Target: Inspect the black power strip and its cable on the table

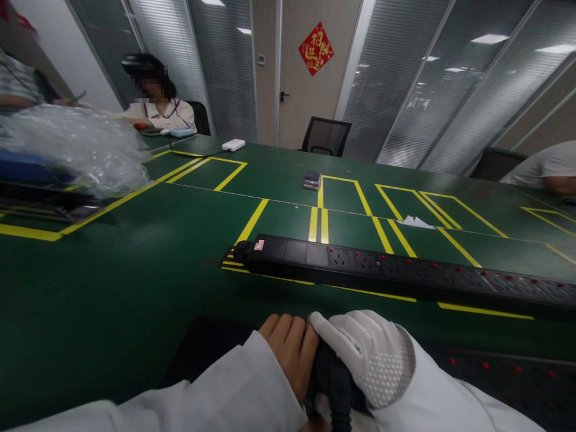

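Observation:
My left hand (291, 351), bare below a white sleeve, has its fingers curled over a dark object close to my body. Against it lies my right hand (371, 351) in a white dotted glove, closed as well. Between the two hands a thick black cable (337, 384) shows, ribbed toward the bottom of the view; its upper end is covered by my fingers. Beyond them a long black power strip (306, 255) with a row of sockets and red lights lies across the table. Partly behind my right sleeve is a second power strip (508, 375).
The green table (135, 270) carries yellow tape outlines. Bubble wrap (81, 144) is heaped at left over dark items. A small box (312, 180), a white device (233, 145) and crumpled white paper (416, 222) lie farther off. People sit at the far left and right.

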A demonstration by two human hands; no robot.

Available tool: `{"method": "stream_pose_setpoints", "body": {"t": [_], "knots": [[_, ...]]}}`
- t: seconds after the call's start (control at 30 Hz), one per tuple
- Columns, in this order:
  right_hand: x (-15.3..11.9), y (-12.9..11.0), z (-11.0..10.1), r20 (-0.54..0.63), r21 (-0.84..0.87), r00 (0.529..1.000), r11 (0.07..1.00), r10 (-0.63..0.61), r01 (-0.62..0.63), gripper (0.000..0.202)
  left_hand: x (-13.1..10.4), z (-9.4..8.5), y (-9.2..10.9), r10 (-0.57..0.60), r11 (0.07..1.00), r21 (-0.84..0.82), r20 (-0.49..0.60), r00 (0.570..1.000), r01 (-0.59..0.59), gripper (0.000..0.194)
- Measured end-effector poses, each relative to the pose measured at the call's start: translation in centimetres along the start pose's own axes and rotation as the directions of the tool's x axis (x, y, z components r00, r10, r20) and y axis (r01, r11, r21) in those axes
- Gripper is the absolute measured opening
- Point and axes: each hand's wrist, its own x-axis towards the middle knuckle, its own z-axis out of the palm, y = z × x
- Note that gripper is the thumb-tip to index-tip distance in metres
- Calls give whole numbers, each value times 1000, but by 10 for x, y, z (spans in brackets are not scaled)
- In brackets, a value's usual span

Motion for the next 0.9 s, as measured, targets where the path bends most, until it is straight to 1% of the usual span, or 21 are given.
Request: {"method": "stream_pose_setpoints", "body": {"t": [0.1,0.17,0.23,0.3,0.37,0.47,0.57,0.67,0.73,0.77,0.83,0.87,0.9], "knots": [[-2,-1,1,-72,30,997,999,24,-22,52,0,0,0,4,1000,-6,6,1000,-4,27],[-2,-1,1,-43,21,999,1000,19,-18,51,0,-1,0,-1,1000,-17,9,1000,1,28],[-1,-1,-2,25,10,999,1000,21,-21,54,0,-1,1,-10,999,-31,8,1000,10,29],[0,-1,-6,44,15,999,999,29,-30,56,-1,-1,1,-15,999,-42,7,1000,15,30],[1,-1,-9,8,19,1000,1000,25,-25,49,-1,-1,1,-21,999,-46,15,1000,21,31],[2,-4,-11,-62,-8,998,1000,14,-14,29,-1,-2,2,-34,998,-52,44,998,37,33],[4,-7,-10,-99,-30,995,999,11,-14,27,1,-6,2,-47,994,-90,91,995,55,35],[10,-9,-4,-155,-74,987,995,50,-62,18,5,-11,4,-70,992,-97,144,987,84,35],[15,-7,1,-185,-123,981,989,64,-87,16,8,-13,5,-86,992,-79,180,980,101,36],[17,-6,1,-158,-150,986,986,43,-67,15,9,-15,5,-92,991,-74,200,975,108,35],[20,-3,-3,-57,-177,998,984,-20,10,11,11,-17,4,-86,991,-77,241,967,107,36],[21,-3,-10,-10,-146,999,989,-34,32,8,11,-19,3,-70,992,-82,253,965,93,41],[23,-3,-20,-20,-101,1000,995,-19,17,6,11,-20,1,-44,993,-91,259,965,70,50]]}}
